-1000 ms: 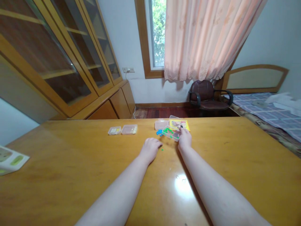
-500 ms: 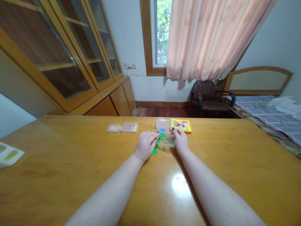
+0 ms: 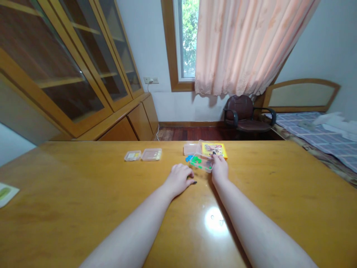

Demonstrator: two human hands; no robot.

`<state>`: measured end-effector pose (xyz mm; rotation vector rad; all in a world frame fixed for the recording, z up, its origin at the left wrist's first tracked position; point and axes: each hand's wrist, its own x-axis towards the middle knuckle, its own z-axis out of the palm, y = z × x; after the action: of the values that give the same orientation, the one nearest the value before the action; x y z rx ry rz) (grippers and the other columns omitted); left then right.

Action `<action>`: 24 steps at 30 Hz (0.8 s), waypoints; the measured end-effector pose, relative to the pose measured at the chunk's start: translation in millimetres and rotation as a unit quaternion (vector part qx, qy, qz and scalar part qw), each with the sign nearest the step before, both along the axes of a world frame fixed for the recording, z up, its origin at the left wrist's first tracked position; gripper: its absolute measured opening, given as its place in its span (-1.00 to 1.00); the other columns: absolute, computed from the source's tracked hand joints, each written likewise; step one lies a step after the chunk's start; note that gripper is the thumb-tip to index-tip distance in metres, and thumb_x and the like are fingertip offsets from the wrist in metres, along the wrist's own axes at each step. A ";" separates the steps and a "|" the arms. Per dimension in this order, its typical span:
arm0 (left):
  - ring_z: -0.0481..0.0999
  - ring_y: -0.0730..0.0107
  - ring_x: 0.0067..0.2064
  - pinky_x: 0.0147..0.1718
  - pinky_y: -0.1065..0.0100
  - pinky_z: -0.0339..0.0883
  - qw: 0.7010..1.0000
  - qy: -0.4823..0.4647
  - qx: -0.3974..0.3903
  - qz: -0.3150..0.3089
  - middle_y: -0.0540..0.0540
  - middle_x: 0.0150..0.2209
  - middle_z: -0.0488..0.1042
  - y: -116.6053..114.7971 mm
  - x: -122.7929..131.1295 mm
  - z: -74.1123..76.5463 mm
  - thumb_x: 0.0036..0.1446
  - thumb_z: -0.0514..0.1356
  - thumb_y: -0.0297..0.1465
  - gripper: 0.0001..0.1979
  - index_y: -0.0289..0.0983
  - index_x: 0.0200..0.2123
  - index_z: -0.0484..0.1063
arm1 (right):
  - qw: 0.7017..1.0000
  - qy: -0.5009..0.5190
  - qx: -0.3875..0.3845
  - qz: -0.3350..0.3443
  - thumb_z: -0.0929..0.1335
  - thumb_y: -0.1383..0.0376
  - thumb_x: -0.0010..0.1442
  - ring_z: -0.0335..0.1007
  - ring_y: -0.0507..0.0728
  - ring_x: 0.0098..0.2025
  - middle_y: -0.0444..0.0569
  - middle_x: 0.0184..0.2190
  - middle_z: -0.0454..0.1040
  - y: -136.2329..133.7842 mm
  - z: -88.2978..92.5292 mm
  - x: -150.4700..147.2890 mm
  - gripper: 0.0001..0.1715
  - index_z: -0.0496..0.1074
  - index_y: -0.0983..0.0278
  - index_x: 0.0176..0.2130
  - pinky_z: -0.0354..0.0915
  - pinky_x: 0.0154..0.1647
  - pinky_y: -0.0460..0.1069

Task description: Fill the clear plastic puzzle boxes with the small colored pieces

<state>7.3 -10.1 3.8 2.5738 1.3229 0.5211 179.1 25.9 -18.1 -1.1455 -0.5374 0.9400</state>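
My right hand (image 3: 219,168) grips a small clear plastic box (image 3: 203,160) and holds it tilted, its left edge down on the wooden table (image 3: 83,193). Small green pieces (image 3: 196,160) lie inside the box and a few blue pieces (image 3: 188,158) sit just left of it. My left hand (image 3: 180,178) rests on the table beside the box, fingers curled loosely, with nothing visible in it. Behind the box lie a yellow packet (image 3: 215,149) and a clear lid (image 3: 190,149).
Two more small clear boxes (image 3: 142,155) sit further left on the table. A white card (image 3: 5,192) lies at the left edge. Glass-door cabinets stand to the left, a dark office chair (image 3: 245,113) under the curtain, and a bed at the right.
The right hand has lifted and tilted the clear box; half a second ago it lay flat with green pieces spilled beside it. The left hand has drawn back from the pieces.
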 end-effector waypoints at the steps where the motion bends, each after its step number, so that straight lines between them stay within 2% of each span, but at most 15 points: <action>1: 0.32 0.33 -0.23 -0.20 0.28 0.10 1.000 0.009 -0.001 0.004 0.00 -0.35 0.44 -0.1 1.6 -0.6 -0.03 0.24 -0.24 -0.81 -0.22 -0.39 0.39 | 1.000 0.000 0.001 0.002 0.35 0.19 -0.15 0.22 0.01 -0.53 -0.18 -0.62 0.36 0.0 -0.2 -0.1 -0.80 0.35 0.28 -0.53 0.15 -0.47 -0.08; 10: 0.32 0.32 -0.25 -0.22 0.27 0.11 0.998 0.047 0.036 -0.005 -0.03 -0.37 0.42 0.1 4.5 -5.1 0.02 0.22 -0.32 -0.88 -0.24 -0.42 0.37 | 1.000 -0.011 -0.013 -0.005 0.33 0.17 -0.14 0.25 0.02 -0.54 -0.15 -0.60 0.40 1.9 -2.0 0.5 -0.79 0.36 0.28 -0.53 0.16 -0.49 -0.08; 16: 0.32 0.31 -0.26 -0.25 0.27 0.14 0.996 0.066 0.057 -0.009 -0.05 -0.37 0.41 1.6 4.4 -10.5 0.06 0.18 -0.32 -0.87 -0.26 -0.41 0.35 | 1.000 -0.019 -0.013 -0.001 0.33 0.17 -0.13 0.29 0.05 -0.51 -0.11 -0.58 0.42 0.7 -1.6 0.2 -0.78 0.37 0.29 -0.52 0.18 -0.49 -0.07; 24: 0.32 0.30 -0.26 -0.25 0.27 0.16 0.994 0.094 0.059 -0.005 -0.07 -0.35 0.41 1.6 5.1 -11.1 0.09 0.14 -0.32 -0.86 -0.28 -0.39 0.35 | 1.000 -0.017 -0.014 0.003 0.34 0.15 -0.13 0.23 0.01 -0.54 -0.16 -0.61 0.37 1.4 -3.9 1.1 -0.76 0.37 0.30 -0.51 0.16 -0.48 -0.09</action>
<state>12.5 -8.5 -7.2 2.7842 1.3736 0.3717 180.2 27.3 -21.9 -1.1870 -0.5564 0.9369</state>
